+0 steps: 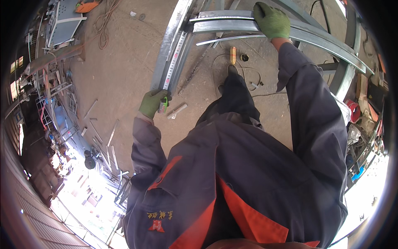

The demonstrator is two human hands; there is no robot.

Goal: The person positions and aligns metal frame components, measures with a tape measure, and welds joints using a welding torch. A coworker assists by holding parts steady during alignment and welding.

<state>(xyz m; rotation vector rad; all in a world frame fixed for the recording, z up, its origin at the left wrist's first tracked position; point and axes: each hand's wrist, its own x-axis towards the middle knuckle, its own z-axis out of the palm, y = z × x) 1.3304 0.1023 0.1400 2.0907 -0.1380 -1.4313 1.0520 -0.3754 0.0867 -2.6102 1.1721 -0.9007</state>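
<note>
The left hand (pixel 151 103), in a green glove, has its fingers closed around a tape measure (pixel 163 105) beside the near end of a long metal beam (pixel 173 31); the white tape (pixel 174 60) is drawn out of its case and lies along the beam. The right hand (pixel 273 23), gloved alike, has its fingers curled over a metal crossbar (pixel 226 27). On the floor (pixel 112 79), an orange-handled tool (pixel 233 55) lies near a small black round object (pixel 244 57). At far right is a red bucket (pixel 354 111), its contents unclear.
</note>
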